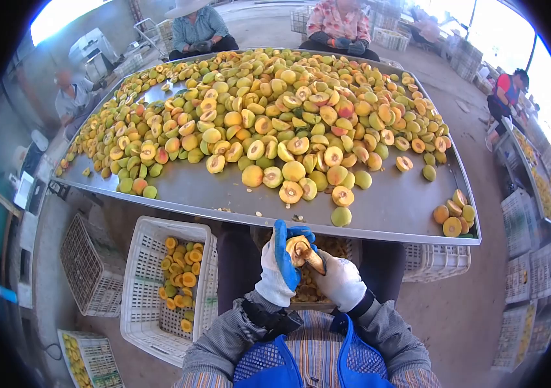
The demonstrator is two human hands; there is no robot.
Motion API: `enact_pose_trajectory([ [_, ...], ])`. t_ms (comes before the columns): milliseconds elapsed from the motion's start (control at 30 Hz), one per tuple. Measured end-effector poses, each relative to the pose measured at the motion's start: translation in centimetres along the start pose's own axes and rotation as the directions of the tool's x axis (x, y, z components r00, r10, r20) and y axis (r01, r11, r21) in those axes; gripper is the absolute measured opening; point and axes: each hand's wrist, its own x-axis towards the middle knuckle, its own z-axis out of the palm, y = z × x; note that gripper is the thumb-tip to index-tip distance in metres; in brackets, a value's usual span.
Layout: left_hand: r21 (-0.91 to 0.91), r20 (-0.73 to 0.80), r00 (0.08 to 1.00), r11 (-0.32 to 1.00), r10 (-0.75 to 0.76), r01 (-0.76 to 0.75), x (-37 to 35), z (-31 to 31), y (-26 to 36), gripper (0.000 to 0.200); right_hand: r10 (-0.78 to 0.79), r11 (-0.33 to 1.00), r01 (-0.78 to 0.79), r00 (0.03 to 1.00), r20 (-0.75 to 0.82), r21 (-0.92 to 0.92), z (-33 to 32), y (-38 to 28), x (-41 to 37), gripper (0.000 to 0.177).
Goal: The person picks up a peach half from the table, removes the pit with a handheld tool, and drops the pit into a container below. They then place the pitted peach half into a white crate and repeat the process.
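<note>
While the person sits close against the near edge of the steel surface, both hands are held low in front of the body, below the rim and directly above a crate set between the knees. This position appears chosen so that anything dropped falls into the crate rather than onto the floor.

The left hand, in a white glove with a blue coated palm, is closed around a peach half. Its fingers wrap the back of the fruit and the cut face is turned up toward the camera, which looks like a steadying grip.

The right hand, in a plain white glove, is curled with its fingertips against the lower side of the same fruit. A thin dark shape shows at the contact point. It cannot be told whether this hand clasps a small tool or only presses on the flesh.

A pile of halved peaches covers most of the surface within arm's reach, and a few fruit lie apart at the right corner. A white crate on the floor to the left is partly filled with halves. Other seated people work at the far side.
</note>
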Motion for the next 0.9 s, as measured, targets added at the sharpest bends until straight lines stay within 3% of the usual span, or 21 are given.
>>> enact_pose_trajectory([
  [200,-0.028,0.022,0.999,0.999,-0.024,0.025,0.1,-0.8,-0.7,0.063,-0.024,0.999,0.027,0.998,0.062,-0.034,0.8,0.9,-0.5,0.035],
  [333,0.071,0.067,0.991,0.991,-0.118,0.113,-0.4,0.3,1.5,0.067,0.002,0.991,-0.018,0.992,0.124,0.135,0.2,0.6,-1.1,0.031],
  [400,0.073,0.080,0.993,0.994,-0.085,0.079,-0.5,0.7,1.9,0.069,0.015,0.959,-0.095,0.958,0.286,0.268,-0.3,0.5,-1.5,0.032],
  [467,0.114,0.230,0.973,0.993,-0.012,-0.015,-0.3,0.2,1.9,0.070,0.027,0.977,-0.084,0.960,0.279,0.196,-1.4,-0.4,-1.6,0.031],
  [500,0.116,0.233,0.972,0.993,-0.018,-0.009,-0.2,0.4,2.0,0.070,-0.007,0.997,-0.008,0.980,0.198,0.075,-1.3,-0.2,-1.4,0.031],
  [533,0.259,0.174,0.983,0.966,-0.057,0.011,-0.1,0.9,2.3,0.070,-0.052,0.997,0.059,0.991,0.121,-0.055,-1.1,0.0,-1.3,0.031],
  [567,0.394,0.109,0.991,0.918,-0.083,0.033,0.1,1.1,2.5,0.071,-0.039,0.999,0.041,0.994,0.098,-0.020,-0.5,0.3,-1.3,0.028],
  [600,0.394,0.108,0.991,0.919,-0.081,0.032,0.2,1.1,2.7,0.071,-0.040,0.999,0.043,0.994,0.098,-0.021,-0.4,0.5,-1.1,0.028],
  [633,0.312,0.235,0.971,0.949,-0.034,-0.042,0.1,0.8,2.8,0.072,-0.085,0.957,-0.009,0.947,0.309,0.290,-0.2,0.9,-1.1,0.027],
  [667,0.222,0.354,0.935,0.969,0.021,-0.106,-0.1,0.5,2.9,0.073,-0.190,0.822,-0.129,0.857,0.480,0.555,0.1,1.2,-1.2,0.026],
  [733,0.192,0.421,0.905,0.968,0.068,-0.162,0.2,-0.1,2.6,0.074,-0.185,0.836,-0.122,0.855,0.484,0.535,0.7,2.1,-0.5,0.026],
  [800,0.176,0.393,0.919,0.981,0.009,-0.084,0.3,-0.4,2.6,0.069,-0.171,0.861,-0.110,0.857,0.486,0.496,0.9,2.1,0.1,0.027],
  [833,0.179,0.396,0.918,0.980,0.005,-0.083,0.4,-0.3,2.7,0.069,-0.057,0.959,-0.075,0.894,0.445,0.275,-0.2,1.3,-0.1,0.027],
  [867,0.323,0.326,0.937,0.946,-0.122,0.011,0.4,-0.1,2.8,0.065,-0.055,0.958,-0.079,0.893,0.446,0.277,-0.2,1.2,0.0,0.027],
  [900,0.454,0.239,0.941,0.885,-0.238,0.108,0.5,0.0,2.9,0.062,-0.044,0.998,0.027,0.930,0.366,0.052,-0.2,0.9,0.1,0.027],
])
